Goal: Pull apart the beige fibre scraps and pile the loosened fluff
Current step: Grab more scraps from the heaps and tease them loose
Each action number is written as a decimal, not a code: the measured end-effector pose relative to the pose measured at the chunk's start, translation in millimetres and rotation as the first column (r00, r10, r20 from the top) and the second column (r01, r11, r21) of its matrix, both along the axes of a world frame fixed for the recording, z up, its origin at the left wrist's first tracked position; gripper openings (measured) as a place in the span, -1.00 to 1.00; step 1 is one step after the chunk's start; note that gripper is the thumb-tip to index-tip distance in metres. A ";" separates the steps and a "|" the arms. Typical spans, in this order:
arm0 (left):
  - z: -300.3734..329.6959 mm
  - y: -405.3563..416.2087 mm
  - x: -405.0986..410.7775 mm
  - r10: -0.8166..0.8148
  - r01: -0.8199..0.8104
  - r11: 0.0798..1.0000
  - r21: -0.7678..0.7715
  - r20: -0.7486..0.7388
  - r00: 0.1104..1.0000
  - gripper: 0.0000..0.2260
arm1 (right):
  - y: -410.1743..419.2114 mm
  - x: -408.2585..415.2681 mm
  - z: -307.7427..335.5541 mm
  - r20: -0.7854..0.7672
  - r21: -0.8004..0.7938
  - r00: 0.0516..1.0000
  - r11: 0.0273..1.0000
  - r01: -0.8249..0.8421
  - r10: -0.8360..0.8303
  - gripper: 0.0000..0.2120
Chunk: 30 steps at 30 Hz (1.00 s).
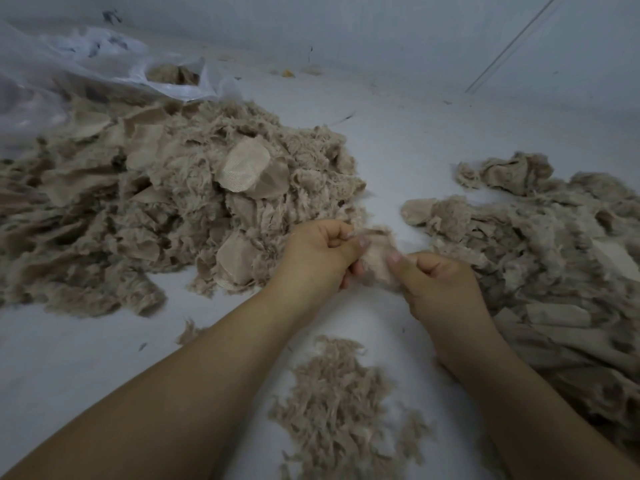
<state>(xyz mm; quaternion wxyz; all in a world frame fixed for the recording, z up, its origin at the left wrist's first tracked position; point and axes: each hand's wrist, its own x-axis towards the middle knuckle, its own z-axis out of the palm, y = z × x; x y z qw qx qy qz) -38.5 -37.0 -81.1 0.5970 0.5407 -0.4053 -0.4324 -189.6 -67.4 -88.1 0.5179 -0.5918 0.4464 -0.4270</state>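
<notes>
Nearest to the camera, a small pile of loose fluff (341, 407) lies on the white surface (86, 368), between the two bare forearms. A small tuft (188, 332) lies alone to the left of the left forearm.

Above the fluff, the two hands meet around one beige scrap (377, 259). The left hand (317, 254) has its fingers curled, and its thumb and fingertips pinch the left edge of the scrap. The right hand (438, 285) is also curled, and its thumb presses on the right side of the same scrap. The scrap is held in the air between them, a little above the surface, and thin fibres stand out from its top edge.

To the right of the hands, a wide heap (554, 258) of beige scraps spreads to the right edge of the view. To the left and further away, a bigger heap (166, 202) holds fluffy pieces mixed with flat woven patches.

Behind the bigger heap lies a clear plastic bag (104, 64) with some beige pieces inside its opening. A small yellow bit (287, 73) rests far back near the wall (381, 29).
</notes>
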 end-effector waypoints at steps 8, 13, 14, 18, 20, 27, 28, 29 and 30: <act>-2.6 -2.3 32.2 0.365 -0.307 0.925 -0.226 0.756 0.544 -0.85 | -4.3 -1.7 -4.7 0.029 0.111 0.999 0.993 0.031 -0.034 -0.61; 13.3 4.6 27.7 0.161 -0.236 0.960 -0.149 0.986 0.036 -0.90 | -6.0 -0.7 -3.8 0.051 0.159 0.996 0.985 0.067 -0.076 -0.80; 16.7 6.7 21.2 0.219 -0.179 0.962 -0.205 0.974 0.064 -0.91 | -6.2 -0.9 -3.1 0.066 0.176 0.994 0.982 0.071 -0.084 -0.83; 18.4 5.2 -6.2 0.186 0.024 0.981 -0.194 0.964 0.190 -0.87 | -5.9 -0.8 0.0 0.149 0.220 0.979 0.970 0.103 -0.138 -0.87; 11.9 -1.8 -14.8 0.042 0.115 0.991 -0.072 0.969 0.245 -0.85 | -5.9 -1.7 1.6 0.203 0.228 0.962 0.964 0.134 -0.181 -0.86; 6.9 -43.3 -25.0 -0.043 0.329 0.942 -0.071 0.944 0.326 -0.68 | -7.9 -3.3 3.8 0.377 0.254 0.886 0.950 0.182 -0.270 -0.65; 7.9 -52.1 -26.6 -0.061 0.357 0.932 -0.068 0.939 0.337 -0.58 | -7.8 -3.2 3.8 0.386 0.250 0.880 0.950 0.189 -0.276 -0.63; 9.0 -61.5 -29.0 -0.089 0.381 0.923 -0.053 0.934 0.346 -0.47 | -7.9 -2.9 3.9 0.391 0.248 0.876 0.949 0.194 -0.281 -0.63; 10.0 -71.0 -32.0 -0.120 0.402 0.915 -0.030 0.932 0.342 -0.39 | -8.1 -2.8 4.1 0.393 0.248 0.874 0.948 0.199 -0.287 -0.63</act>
